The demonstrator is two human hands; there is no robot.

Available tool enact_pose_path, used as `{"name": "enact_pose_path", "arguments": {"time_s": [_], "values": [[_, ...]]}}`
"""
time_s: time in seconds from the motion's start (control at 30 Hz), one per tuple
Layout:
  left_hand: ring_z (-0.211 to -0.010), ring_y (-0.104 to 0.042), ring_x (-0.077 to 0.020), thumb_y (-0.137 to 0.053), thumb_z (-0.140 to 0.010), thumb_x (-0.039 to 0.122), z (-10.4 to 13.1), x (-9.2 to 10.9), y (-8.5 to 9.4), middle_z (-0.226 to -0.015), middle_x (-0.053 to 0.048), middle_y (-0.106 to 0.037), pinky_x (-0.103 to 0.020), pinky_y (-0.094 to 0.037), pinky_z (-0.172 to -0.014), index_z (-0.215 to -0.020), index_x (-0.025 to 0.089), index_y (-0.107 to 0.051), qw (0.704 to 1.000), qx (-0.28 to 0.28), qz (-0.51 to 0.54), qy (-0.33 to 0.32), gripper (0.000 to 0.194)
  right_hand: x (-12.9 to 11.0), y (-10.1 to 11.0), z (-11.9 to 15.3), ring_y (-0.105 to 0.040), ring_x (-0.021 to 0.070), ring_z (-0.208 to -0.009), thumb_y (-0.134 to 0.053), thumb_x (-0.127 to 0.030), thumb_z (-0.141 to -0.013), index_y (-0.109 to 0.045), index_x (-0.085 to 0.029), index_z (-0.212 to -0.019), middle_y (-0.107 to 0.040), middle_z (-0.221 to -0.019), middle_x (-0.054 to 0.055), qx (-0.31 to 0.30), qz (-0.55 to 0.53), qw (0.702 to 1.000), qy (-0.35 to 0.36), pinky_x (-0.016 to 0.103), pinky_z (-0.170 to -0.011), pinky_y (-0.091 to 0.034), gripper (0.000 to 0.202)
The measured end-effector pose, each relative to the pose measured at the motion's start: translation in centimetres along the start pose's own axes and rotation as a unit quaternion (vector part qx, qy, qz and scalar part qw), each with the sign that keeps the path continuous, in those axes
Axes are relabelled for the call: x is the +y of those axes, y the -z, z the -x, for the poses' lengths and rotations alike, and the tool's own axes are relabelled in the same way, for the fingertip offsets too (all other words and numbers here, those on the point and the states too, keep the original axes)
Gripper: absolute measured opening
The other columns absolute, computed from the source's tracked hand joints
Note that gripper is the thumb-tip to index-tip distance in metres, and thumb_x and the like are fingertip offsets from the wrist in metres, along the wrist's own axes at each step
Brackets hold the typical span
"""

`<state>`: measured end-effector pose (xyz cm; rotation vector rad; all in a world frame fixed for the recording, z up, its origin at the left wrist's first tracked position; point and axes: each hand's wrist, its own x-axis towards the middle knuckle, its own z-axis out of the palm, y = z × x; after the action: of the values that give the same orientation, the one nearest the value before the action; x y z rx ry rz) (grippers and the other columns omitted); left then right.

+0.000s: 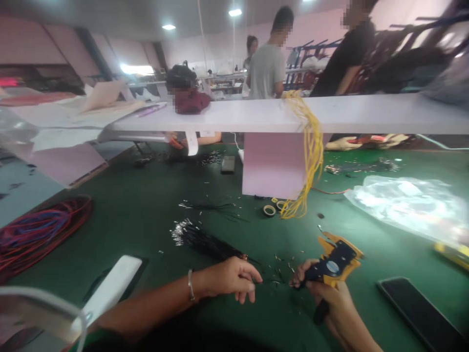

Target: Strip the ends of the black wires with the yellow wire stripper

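Note:
My left hand (236,278), with a bracelet at the wrist, is over the green table, thumb and forefinger brought together; a thin dark wire seems to run from its fingertips toward the right. In my right hand (326,291) is a yellow and black wire stripper (335,261), its jaws pointing up and left. Behind my left hand lies a bundle of black wires (205,242) with pale tips at its far left end. Small wire scraps (278,266) are scattered between the hands.
A white shelf (220,115) crosses above the table, with yellow wires (311,151) hanging down. Tape rings (268,210) lie beneath. Red and blue cable coils (47,227) are left, a clear plastic bag (406,203) and a black phone (417,310) right. Several people are beyond the shelf.

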<state>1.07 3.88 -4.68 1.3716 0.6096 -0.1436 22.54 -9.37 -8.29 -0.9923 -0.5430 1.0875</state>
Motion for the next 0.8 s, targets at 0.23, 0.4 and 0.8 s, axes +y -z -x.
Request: {"name": "enact_pose_path", "arguments": {"time_s": [0.23, 0.4, 0.8], "values": [[-0.038, -0.041, -0.0052, -0.057, -0.073, 0.031, -1.2, 1.4, -1.0, -0.057, -0.002, -0.064, -0.018, -0.022, -0.038, -0.08, 0.01, -0.064, 0.997, 0.067, -0.043, 0.003, 0.023, 0.1, -0.4, -0.6, -0.061, 0.0197, -0.057, -0.064, -0.011, -0.053, -0.064, -0.019, -0.074, -0.066, -0.062, 0.0, 0.01, -0.026, 1.0, -0.003, 0.035, -0.06, -0.054, 0.022], [-0.036, -0.036, -0.0043, -0.058, -0.068, 0.035, -1.0, 2.7, -0.3, -0.051, -0.001, -0.061, -0.019, -0.02, -0.039, -0.076, 0.01, -0.062, 0.99, 0.137, -0.019, 0.005, 0.026, -0.8, -0.7, -0.6, -0.062, 0.0191, -0.056, -0.061, -0.01, -0.055, -0.064, -0.017, -0.073, -0.066, -0.063, 0.0, 0.029, -0.043, 0.999, 0.003, 0.037, -0.062, -0.055, 0.02], [-0.039, -0.032, -0.0037, -0.059, -0.07, 0.037, -1.0, 6.3, -0.7, -0.051, 0.002, -0.057, -0.019, -0.021, -0.042, -0.084, 0.008, -0.064, 0.962, 0.267, -0.018, -0.058, 0.032, 0.0, -0.7, -0.1, -0.064, 0.0225, -0.069, -0.054, -0.009, -0.053, -0.067, -0.016, -0.083, -0.072, -0.07, 0.005, -0.018, -0.012, 0.999, -0.023, 0.035, -0.067, -0.05, 0.033]]}}
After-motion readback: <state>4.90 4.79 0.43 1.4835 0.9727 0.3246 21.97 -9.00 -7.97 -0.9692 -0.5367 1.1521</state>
